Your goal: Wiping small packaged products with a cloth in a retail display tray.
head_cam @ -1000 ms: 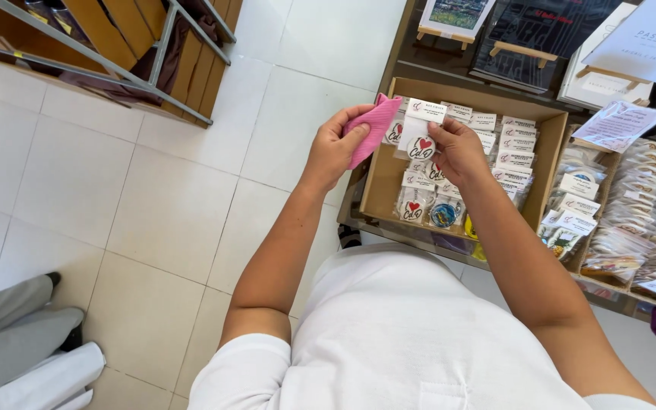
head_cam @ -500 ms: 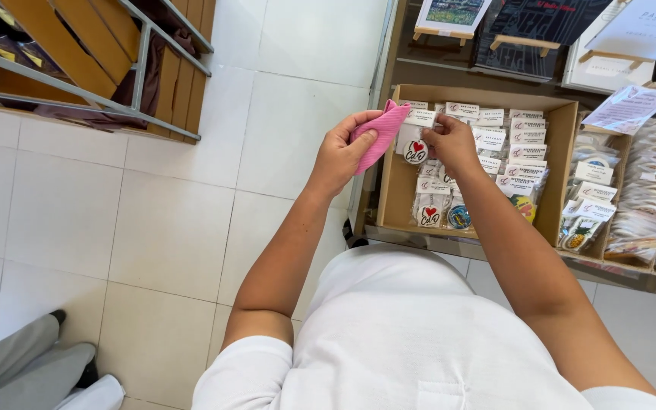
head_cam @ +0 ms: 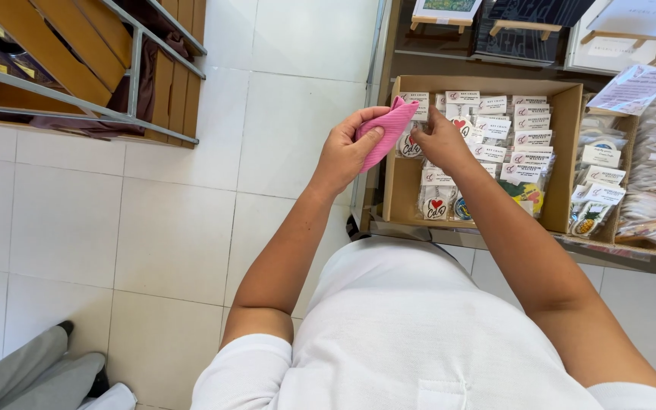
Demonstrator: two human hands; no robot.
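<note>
I see the pink cloth [head_cam: 386, 130] pinched in my left hand [head_cam: 347, 152], just left of the box [head_cam: 567, 144]. My right hand [head_cam: 436, 140] closes on 1 packet [head_cam: 410, 144] over the box's near-left corner.

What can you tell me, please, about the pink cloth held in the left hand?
The pink cloth is a small ribbed piece of fabric, bright pink, folded into a narrow strip that slants up to the right. The left hand grips its lower part, thumb laid across the front. Its upper end reaches the right hand, which seems to touch it, though the contact is hard to make out. It is held in the air over the left edge of the cardboard box of small packaged stickers.
</note>
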